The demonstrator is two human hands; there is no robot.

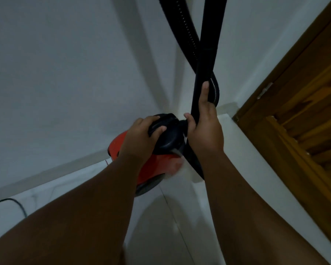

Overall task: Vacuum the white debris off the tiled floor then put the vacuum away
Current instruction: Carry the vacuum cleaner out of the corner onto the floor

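cable: (17,204) dark cord lying on the tiled floor (161,226) at its left edge; the plug end is out of view.
left hand: (143,134) fingers curled round the black carry handle (159,125) on top of the vacuum.
vacuum: (122,144) red body with a black top, in the floor's far corner where the two white walls meet. Blurred, so I can't tell whether it's set down.
right hand: (204,129) gripping the black wand (208,54), one finger stretched up along it.
hose: (187,35) ribbed, crosses behind the wand and loops down beside the right hand.
door: (304,111) wooden, near the right of the corner.
debris: none visible; looks like the put-away stage.
risk: the wand could slide off the wall and fall once let go. The loose cable could snag feet. The hose loop could tip the vacuum.
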